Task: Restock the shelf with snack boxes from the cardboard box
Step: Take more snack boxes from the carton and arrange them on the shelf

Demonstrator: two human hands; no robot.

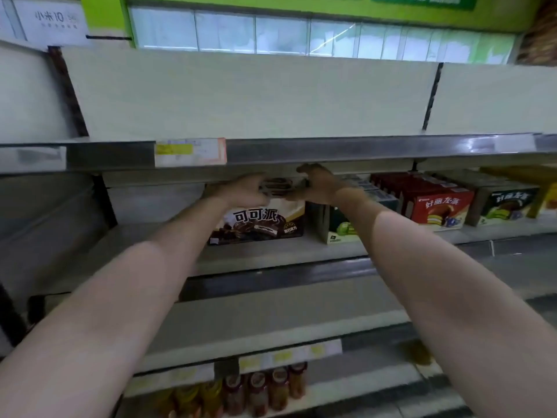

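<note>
Both hands [241, 188] [316, 185] gripping brown snack box [276, 186], long axis left-right, flat

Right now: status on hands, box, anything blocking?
Left hand and right hand both grip snack box. Box held above cocoa pie box, under upper shelf edge. Green box close right.

Both hands [241, 190] [316, 185] hold choc box [275, 186] atop shelf [271, 251] box [259, 221].

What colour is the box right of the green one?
Red box, seen from the head camera.
</note>
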